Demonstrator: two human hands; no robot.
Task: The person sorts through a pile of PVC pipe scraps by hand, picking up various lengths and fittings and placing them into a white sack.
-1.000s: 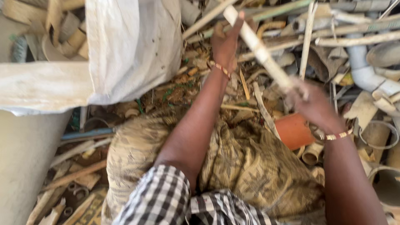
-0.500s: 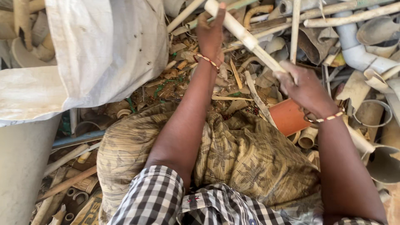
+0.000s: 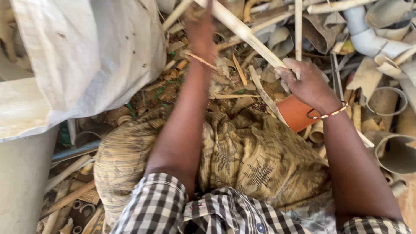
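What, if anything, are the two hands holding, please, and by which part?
Both grip one long pale pipe: the right hand closes around its lower end, the left hand holds it further up, near the frame's top edge.

A black-and-white checked shirt (image 3: 182, 212) with short sleeves is worn, and a small dark button is seen near its lower hem. The forearms are left bare below the sleeves. A thin bangle (image 3: 328, 114) of orange and gold tone is worn on the right wrist, and a similar thin bangle (image 3: 200, 60) is seen on the left wrist. The lap is covered by a yellowish-brown wrap (image 3: 242, 160) printed with dark leaf-like motifs.
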